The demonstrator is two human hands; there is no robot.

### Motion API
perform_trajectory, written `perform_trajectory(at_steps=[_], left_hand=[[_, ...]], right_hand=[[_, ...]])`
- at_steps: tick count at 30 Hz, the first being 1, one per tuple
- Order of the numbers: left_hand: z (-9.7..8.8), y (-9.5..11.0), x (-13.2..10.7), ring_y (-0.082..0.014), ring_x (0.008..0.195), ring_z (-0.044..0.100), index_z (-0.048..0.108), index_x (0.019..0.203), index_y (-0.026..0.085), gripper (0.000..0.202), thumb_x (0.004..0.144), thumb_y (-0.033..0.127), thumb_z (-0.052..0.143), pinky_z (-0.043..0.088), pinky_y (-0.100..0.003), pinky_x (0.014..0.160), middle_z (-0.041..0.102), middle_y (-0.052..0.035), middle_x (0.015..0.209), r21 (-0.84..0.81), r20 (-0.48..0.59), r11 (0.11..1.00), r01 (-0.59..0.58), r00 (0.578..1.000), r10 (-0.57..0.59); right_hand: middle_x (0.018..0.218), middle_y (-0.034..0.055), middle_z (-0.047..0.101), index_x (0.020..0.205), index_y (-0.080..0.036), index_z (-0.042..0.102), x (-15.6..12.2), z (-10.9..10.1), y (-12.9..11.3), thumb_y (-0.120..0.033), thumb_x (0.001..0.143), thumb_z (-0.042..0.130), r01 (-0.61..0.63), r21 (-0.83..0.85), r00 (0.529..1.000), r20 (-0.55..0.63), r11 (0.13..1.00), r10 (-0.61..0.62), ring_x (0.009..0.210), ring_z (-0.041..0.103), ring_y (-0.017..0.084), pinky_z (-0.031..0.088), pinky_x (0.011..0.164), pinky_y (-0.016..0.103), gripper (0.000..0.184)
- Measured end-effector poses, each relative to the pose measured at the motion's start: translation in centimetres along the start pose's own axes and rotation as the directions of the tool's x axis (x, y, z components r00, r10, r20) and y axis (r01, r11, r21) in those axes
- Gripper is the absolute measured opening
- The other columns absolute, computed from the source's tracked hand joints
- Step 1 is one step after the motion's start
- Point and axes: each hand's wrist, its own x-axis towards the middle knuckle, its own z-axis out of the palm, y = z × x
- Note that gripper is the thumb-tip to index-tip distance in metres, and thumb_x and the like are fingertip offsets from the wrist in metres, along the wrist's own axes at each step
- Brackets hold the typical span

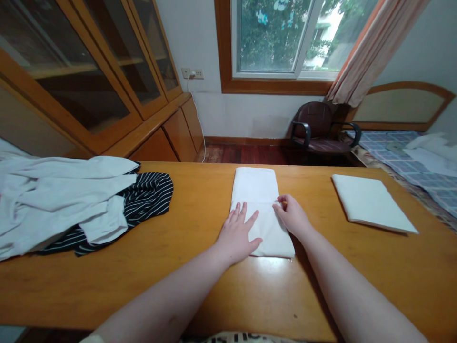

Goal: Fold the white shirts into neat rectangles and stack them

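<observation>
lying flat with fingers spread, the left hand (237, 233) covers the lower left part of a folded white cloth (254, 185) on the middle of the bench (196, 205). the right hand (292, 216) pinches the cloth's right edge between thumb and fingertips. well apart to the right lies a flat, folded white piece (371, 202); to the left, white garments (53, 195) lie heaped over a black striped one (155, 190).
</observation>
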Motion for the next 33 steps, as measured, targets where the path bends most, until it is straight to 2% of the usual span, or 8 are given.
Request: perform_trajectory(at_steps=[3, 6, 9, 13, 18, 23, 29, 33], left_hand=[[0.1, -0.1, 0.0, -0.033, 0.142, 0.0, 0.025, 0.147, 0.03, 0.08, 0.078, 0.058, 0.055, 0.013, -0.051, 0.113, 0.004, -0.0073, 0.157, -0.001, -0.004, 1.0, 0.0, 1.0, 0.0], [0.2, -0.1, 0.0, -0.0329, 0.143, 0.001, 0.024, 0.147, 0.028, 0.082, 0.078, 0.061, 0.053, 0.012, -0.051, 0.114, 0.005, -0.0089, 0.157, 0.006, -0.012, 1.0, -0.002, 1.0, 0.002], [0.1, -0.1, -0.1, -0.0317, 0.143, 0.002, 0.023, 0.148, 0.027, 0.08, 0.08, 0.061, 0.049, 0.013, -0.05, 0.114, 0.007, -0.0096, 0.157, 0.018, -0.01, 1.0, -0.013, 1.0, 0.013], [-0.3, -0.4, -0.1, -0.0286, 0.143, 0.004, 0.024, 0.148, 0.024, 0.064, 0.091, 0.05, 0.036, 0.012, -0.05, 0.114, 0.011, -0.0099, 0.156, 0.05, 0.005, 0.999, 0.021, 1.0, -0.021], [-0.4, -1.0, 0.1, -0.0232, 0.144, 0.006, 0.016, 0.149, 0.017, 0.059, 0.093, 0.033, 0.028, 0.014, -0.049, 0.114, 0.012, -0.0086, 0.156, 0.082, 0.048, 0.996, 0.045, 0.998, -0.049], [0.2, -0.9, -0.2, -0.0309, 0.143, 0.007, 0.024, 0.147, 0.014, 0.062, 0.09, 0.036, 0.037, 0.009, -0.055, 0.113, 0.013, -0.014, 0.155, 0.154, -0.074, 0.981, 0.117, 0.992, -0.106], [1.4, -0.2, -0.4, -0.0188, 0.142, 0.019, 0.036, 0.141, 0.015, 0.049, 0.094, 0.021, 0.026, 0.014, -0.04, 0.116, 0.032, -0.0089, 0.15, 0.147, -0.025, 0.957, -0.248, 0.967, 0.255], [1.1, -0.5, -0.2, -0.0203, 0.142, 0.016, 0.03, 0.144, 0.016, 0.054, 0.094, 0.035, 0.033, 0.012, -0.041, 0.116, 0.026, -0.0091, 0.153, 0.14, -0.03, 0.965, -0.22, 0.974, 0.226]], right_hand=[[0.137, 0.0142, 0.048, 0.12, -0.017, 0.055, -0.9, -0.8, -0.8, -0.038, 0.087, 0.047, 0.267, -0.105, 0.963, -0.005, 0.958, -0.269, 0.122, 0.048, 0.026, 0.038, 0.099, 0.042, 0.039], [0.145, 0.0063, 0.041, 0.13, -0.024, 0.051, -1.6, -0.9, -1.4, -0.036, 0.094, 0.036, 0.482, -0.119, 0.86, 0.256, 0.868, -0.442, 0.134, 0.036, 0.021, 0.027, 0.109, 0.044, 0.041], [0.149, 0.0046, 0.034, 0.143, -0.025, 0.037, -1.8, -0.1, -1.5, -0.042, 0.095, 0.03, 0.439, -0.163, 0.842, 0.419, 0.884, -0.341, 0.139, 0.025, 0.022, 0.02, 0.112, 0.051, 0.051], [0.154, 0.005, 0.019, 0.149, -0.023, 0.022, -1.7, 0.5, -1.0, -0.052, 0.093, 0.028, 0.339, -0.268, 0.869, 0.456, 0.902, -0.191, 0.143, 0.011, 0.026, 0.012, 0.111, 0.058, 0.062], [0.155, 0.0052, 0.015, 0.15, -0.024, 0.018, -1.7, 0.2, -0.7, -0.052, 0.094, 0.024, 0.294, -0.296, 0.88, 0.456, 0.909, -0.136, 0.143, 0.008, 0.025, 0.013, 0.112, 0.057, 0.063], [0.155, 0.0037, 0.016, 0.148, -0.027, 0.023, -1.7, 0.0, -0.9, -0.046, 0.096, 0.023, 0.304, -0.274, 0.878, 0.453, 0.912, -0.157, 0.143, 0.01, 0.026, 0.017, 0.111, 0.057, 0.056], [0.154, 0.0032, 0.019, 0.147, -0.028, 0.027, -1.7, 0.4, -0.9, -0.042, 0.096, 0.026, 0.293, -0.288, 0.889, 0.433, 0.911, -0.149, 0.142, 0.012, 0.027, 0.017, 0.11, 0.058, 0.053], [0.154, 0.0035, 0.019, 0.148, -0.028, 0.025, -1.8, 0.6, -0.9, -0.042, 0.096, 0.027, 0.299, -0.293, 0.89, 0.429, 0.908, -0.155, 0.142, 0.014, 0.027, 0.017, 0.11, 0.057, 0.054]])
